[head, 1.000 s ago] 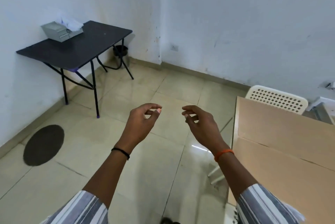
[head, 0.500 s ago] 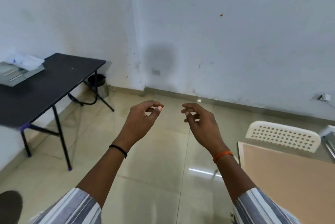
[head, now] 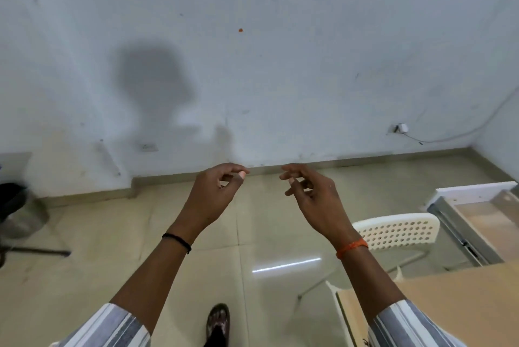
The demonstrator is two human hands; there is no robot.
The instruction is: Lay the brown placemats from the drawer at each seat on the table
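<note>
Above the tiled floor, the left hand and right hand hang loosely curled, holding nothing. One white chair stands right, beside one table; one open drawer beyond, placemats unseen.

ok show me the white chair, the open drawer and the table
chair (head: 393, 230): head view, perforated backrest
drawer (head: 477, 210): head view, its inside floor
table (head: 455, 310): head view, bare top

Single head-worn view, wide-angle, looking forward and down from standing height toward a white wall and tiled floor; both forearms reach in from the bottom edge.
</note>
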